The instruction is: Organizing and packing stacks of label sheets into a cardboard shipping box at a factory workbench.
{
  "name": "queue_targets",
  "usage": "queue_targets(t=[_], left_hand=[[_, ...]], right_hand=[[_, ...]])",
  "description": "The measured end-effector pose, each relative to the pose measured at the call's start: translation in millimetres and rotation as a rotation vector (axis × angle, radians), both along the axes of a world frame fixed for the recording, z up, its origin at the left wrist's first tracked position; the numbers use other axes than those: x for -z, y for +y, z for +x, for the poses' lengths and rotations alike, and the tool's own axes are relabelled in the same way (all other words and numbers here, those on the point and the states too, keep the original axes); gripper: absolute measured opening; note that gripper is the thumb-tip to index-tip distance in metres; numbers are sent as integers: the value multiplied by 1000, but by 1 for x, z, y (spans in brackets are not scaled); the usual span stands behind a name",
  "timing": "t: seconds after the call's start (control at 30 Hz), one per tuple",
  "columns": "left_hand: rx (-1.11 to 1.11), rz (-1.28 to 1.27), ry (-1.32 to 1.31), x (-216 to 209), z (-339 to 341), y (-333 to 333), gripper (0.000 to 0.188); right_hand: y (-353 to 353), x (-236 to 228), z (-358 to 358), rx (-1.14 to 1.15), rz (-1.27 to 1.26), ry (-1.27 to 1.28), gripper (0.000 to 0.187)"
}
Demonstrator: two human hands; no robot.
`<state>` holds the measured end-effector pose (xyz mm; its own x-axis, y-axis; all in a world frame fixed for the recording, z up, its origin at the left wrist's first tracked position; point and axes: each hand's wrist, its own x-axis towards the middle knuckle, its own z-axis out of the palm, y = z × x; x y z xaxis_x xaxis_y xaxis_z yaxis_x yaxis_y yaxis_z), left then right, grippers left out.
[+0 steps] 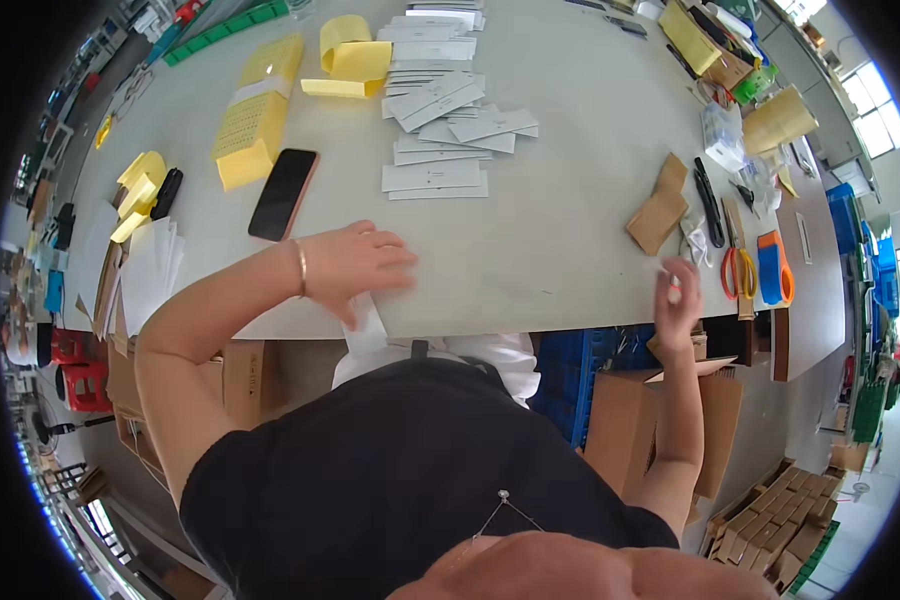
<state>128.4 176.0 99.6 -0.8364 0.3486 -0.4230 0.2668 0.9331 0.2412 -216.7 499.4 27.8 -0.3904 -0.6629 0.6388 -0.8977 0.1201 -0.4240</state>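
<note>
My left hand (365,265) lies palm down near the table's front edge, fingers stretched out and slightly blurred. A white paper slip (368,328) shows under its thumb side and hangs past the edge. At the right, my right hand (678,302) is raised by the edge with its fingers curled. A small pale and reddish bit shows at its fingertips, too small to name. Ahead of my left hand, overlapping white printed cards (432,177) form a long column. A dark-screened phone (284,194) lies to the left of them.
On the left are a yellow perforated box (260,110), curled yellow paper (355,62) and white sheets (152,262). Brown paper (660,205), a black cutter (708,200), scissors (745,280) and an orange-and-blue tape dispenser (773,268) lie right. Cardboard boxes (620,425) stand below the table.
</note>
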Motion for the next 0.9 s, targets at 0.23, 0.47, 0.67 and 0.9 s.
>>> queue_targets(t=[0.23, 0.47, 0.67, 0.9], left_hand=[[-147, -29, 204, 21, 70, 13, 95], [-307, -86, 526, 60, 102, 39, 80], [-228, -11, 601, 66, 104, 33, 68], [-247, -111, 770, 45, 54, 27, 40]], right_hand=[[-215, -21, 17, -403, 425, 148, 63], [-290, -24, 25, -445, 791, 23, 88], [-264, -25, 56, -458, 811, 90, 67], [-228, -34, 85, -533, 757, 145, 47]])
